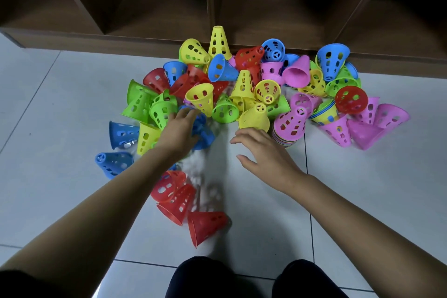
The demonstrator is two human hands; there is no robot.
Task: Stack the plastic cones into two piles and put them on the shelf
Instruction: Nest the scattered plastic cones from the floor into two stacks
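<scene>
The left hand [180, 129] covered a blue perforated plastic cone [204, 136] left of the multicoloured plastic cone stack [284, 139], its grip unclear. The right hand [266, 155], grip wide, hovered beside the stack, probably to steady it.

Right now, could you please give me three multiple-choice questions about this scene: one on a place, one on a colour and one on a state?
1. Where do the loose cones lie?
A) on the tiled floor in front of the shelf
B) inside the shelf
C) in a box

2. What colour is the cone nearest the person's knees?
A) blue
B) pink
C) red

3. How is the right hand?
A) gripping a pink cone
B) open, holding nothing
C) clenched in a tight fist

Answers:
1 A, they lie scattered on the tiles below the shelf.
2 C, its perforated wall is red.
3 B, its fingers are spread with nothing between them.
</scene>
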